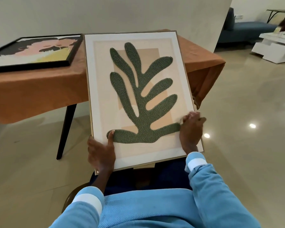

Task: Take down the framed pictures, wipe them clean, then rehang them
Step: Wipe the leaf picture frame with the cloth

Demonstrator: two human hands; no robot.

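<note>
A light-framed picture of a green leaf shape (138,99) leans on my lap, its top against the table edge. My left hand (100,153) grips its lower left edge, thumb pressed on the front by the leaf's base. My right hand (191,129) lies blurred on the front near the right edge. Its fingers are curled on what looks like a small pale cloth (181,121), mostly hidden. A second picture in a black frame (31,51) lies flat on the table at the left.
The table (31,89) wears an orange-brown cloth and has dark legs. A white wall rises behind it. Shiny beige floor tiles spread to the right, where a blue sofa (247,30) and a low white table (275,46) stand.
</note>
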